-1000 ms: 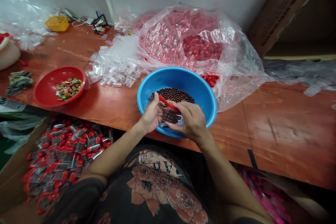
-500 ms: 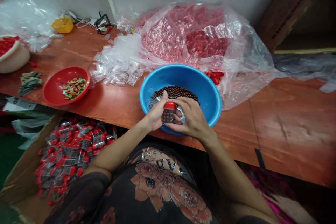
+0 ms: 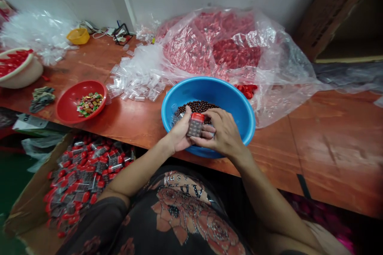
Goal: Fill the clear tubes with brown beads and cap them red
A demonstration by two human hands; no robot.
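Observation:
A small clear plastic bottle (image 3: 195,128) with a red cap, filled with brown balls, is between my two hands over the near side of a blue basin (image 3: 250,117). My left hand (image 3: 178,133) holds its left side, thumb pointing up. On the other side, the fingers of my right hand (image 3: 225,132) grip it near the cap and at its lower edge. Inside the basin lies a heap of shiny brown balls (image 3: 199,106), with a few clear empty bottles (image 3: 176,117) at its left, partly hidden by my left hand.
Left of the basin are a pile of clear plastic bottles (image 3: 137,81) and a red bowl (image 3: 64,107) of small colourful pieces. A plastic bag (image 3: 191,40) of red caps lies behind. Below the table (image 3: 335,139), a cardboard box (image 3: 24,215) holds many filled bottles (image 3: 80,179).
The bottle has tilted slightly between my hands, its cap leaning to the right. The whole view has shifted a little, so the table's things appear further right and lower.

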